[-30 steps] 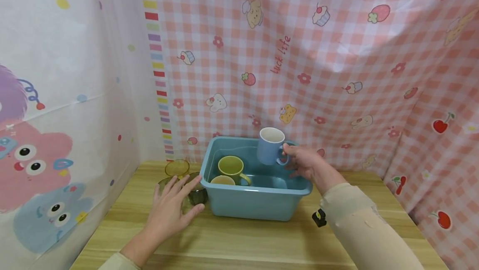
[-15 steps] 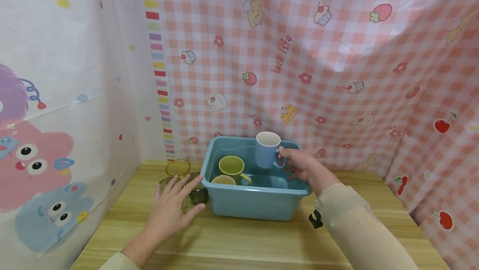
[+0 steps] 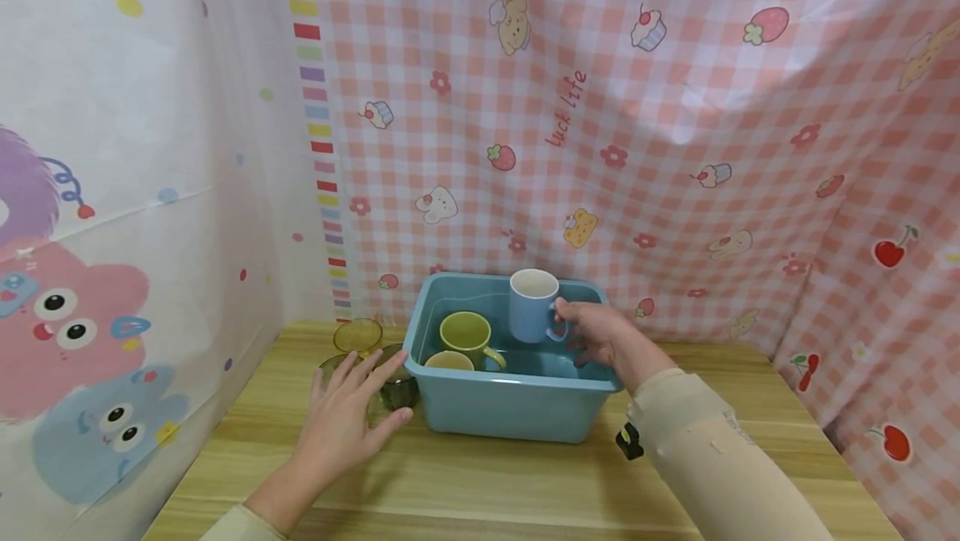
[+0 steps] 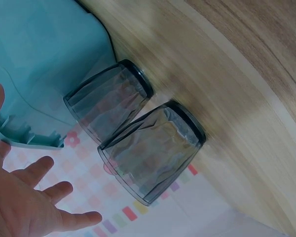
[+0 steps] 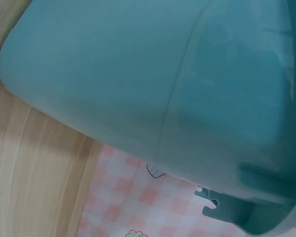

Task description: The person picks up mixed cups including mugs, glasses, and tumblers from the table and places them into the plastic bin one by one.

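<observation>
A blue mug with a white inside is held upright by its handle in my right hand, over the right part of a teal plastic basin. Inside the basin at the left stand a green mug and a paler yellowish cup, of which only the rim shows. My left hand has its fingers spread beside the basin's left wall, fingertips near the rim. Close by it on the table are dark clear glasses, partly behind the hand in the head view. The right wrist view shows mostly the basin's outer wall.
An amber glass stands behind the dark ones at the table's left back. Pink checked cloth hangs right behind the basin, and white printed cloth on the left. A small black object shows by the right sleeve.
My right hand has moved slightly left and down, lowering the blue mug further into the basin. The left hand has stayed about where it was.
</observation>
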`<state>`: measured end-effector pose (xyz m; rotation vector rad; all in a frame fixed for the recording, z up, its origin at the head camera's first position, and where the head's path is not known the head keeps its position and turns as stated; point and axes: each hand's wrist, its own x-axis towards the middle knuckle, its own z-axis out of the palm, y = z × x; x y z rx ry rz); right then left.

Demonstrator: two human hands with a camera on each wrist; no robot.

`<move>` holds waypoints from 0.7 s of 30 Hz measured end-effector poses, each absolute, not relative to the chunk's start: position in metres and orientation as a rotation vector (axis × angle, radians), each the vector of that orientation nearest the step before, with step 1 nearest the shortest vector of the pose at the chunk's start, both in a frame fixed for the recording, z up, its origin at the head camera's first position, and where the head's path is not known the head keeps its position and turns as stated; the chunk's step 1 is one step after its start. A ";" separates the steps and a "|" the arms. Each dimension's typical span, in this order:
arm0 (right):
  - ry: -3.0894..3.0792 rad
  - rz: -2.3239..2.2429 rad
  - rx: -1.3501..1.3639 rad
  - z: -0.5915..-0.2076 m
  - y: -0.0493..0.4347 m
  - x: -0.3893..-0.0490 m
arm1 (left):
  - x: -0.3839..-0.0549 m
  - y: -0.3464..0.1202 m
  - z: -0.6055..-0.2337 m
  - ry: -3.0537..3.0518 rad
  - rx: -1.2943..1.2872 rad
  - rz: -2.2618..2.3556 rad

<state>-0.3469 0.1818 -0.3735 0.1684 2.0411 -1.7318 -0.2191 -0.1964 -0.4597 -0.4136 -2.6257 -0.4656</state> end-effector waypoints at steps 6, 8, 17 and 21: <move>2.024 -1.732 0.209 -0.375 0.178 -0.347 | -0.220 -0.197 -0.461 -2.630 -0.410 -0.465; 2.016 -1.726 0.219 -0.375 0.177 -0.348 | -0.219 -0.197 -0.461 -2.626 -0.413 -0.459; 2.031 -1.673 0.246 -0.381 0.175 -0.354 | -0.219 -0.197 -0.462 -2.623 -0.416 -0.457; 2.036 -1.658 0.254 -0.382 0.173 -0.354 | -0.220 -0.197 -0.462 -2.636 -0.409 -0.473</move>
